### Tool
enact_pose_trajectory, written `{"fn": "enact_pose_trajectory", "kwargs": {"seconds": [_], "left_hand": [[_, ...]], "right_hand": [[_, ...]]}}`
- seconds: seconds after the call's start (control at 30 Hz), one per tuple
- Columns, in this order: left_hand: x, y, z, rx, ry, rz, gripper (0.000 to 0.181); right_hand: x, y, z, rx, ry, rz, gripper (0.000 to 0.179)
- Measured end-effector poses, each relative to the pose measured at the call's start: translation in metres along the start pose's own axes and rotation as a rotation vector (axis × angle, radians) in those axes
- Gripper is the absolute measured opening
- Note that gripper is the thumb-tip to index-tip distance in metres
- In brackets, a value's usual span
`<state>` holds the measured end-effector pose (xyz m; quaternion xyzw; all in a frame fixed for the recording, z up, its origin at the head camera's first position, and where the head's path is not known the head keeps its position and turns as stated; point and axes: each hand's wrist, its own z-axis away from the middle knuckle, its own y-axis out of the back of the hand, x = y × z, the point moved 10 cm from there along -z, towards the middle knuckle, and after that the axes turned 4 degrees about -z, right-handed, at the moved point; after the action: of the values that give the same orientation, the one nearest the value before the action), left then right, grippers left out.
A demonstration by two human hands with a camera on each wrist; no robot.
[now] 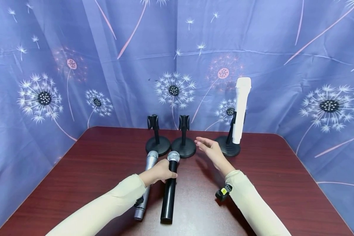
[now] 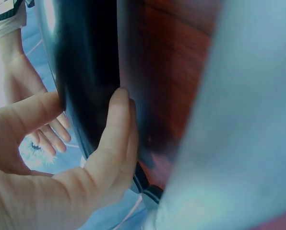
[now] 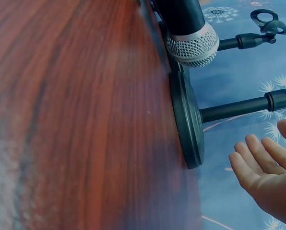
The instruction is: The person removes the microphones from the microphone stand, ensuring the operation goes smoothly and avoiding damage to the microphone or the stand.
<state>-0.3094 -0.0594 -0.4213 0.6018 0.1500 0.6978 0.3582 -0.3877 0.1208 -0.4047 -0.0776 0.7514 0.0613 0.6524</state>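
Your left hand [image 1: 159, 172] curls its fingers [image 2: 115, 139] and thumb around the upper body of the black microphone [image 1: 169, 190], just below its silver mesh head. The smooth, glossy cylinder lies lengthwise on the dark red wood-grain table [image 1: 283, 183], its head close to the round base of the middle stand [image 1: 184, 139]. Touching it on the left lies the silver microphone [image 1: 146, 183], a metallic tube with a matching mesh ball, partly under your left forearm.

Your right hand [image 1: 210, 150] hovers above the table with its fingers relaxed and spread, palm turned inward, holding nothing. It sits between the middle stand and the right stand [image 1: 228, 144].

Three short black stands with flat disc bases line the far edge. The left stand [image 1: 157, 137] and the middle one carry bare forked clips; the right one holds a white microphone [image 1: 241, 109], matte and upright. Behind hangs a creased blue cloth backdrop [image 1: 76, 65] printed with dandelions.
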Motion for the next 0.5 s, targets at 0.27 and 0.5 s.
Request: {"fn": "enact_pose_trajectory", "kwargs": {"seconds": [0.27, 0.5], "left_hand": [[-0.0086, 0.0080, 0.0049, 0.030, 0.017, -0.062, 0.021], [-0.0044, 0.0101, 0.0064, 0.039, -0.019, -0.166, 0.020]], "right_hand": [[0.0018, -0.0022, 0.0002, -0.010, -0.003, 0.008, 0.040], [0.0005, -0.0069, 0.0020, -0.035, 0.016, -0.009, 0.039]]}}
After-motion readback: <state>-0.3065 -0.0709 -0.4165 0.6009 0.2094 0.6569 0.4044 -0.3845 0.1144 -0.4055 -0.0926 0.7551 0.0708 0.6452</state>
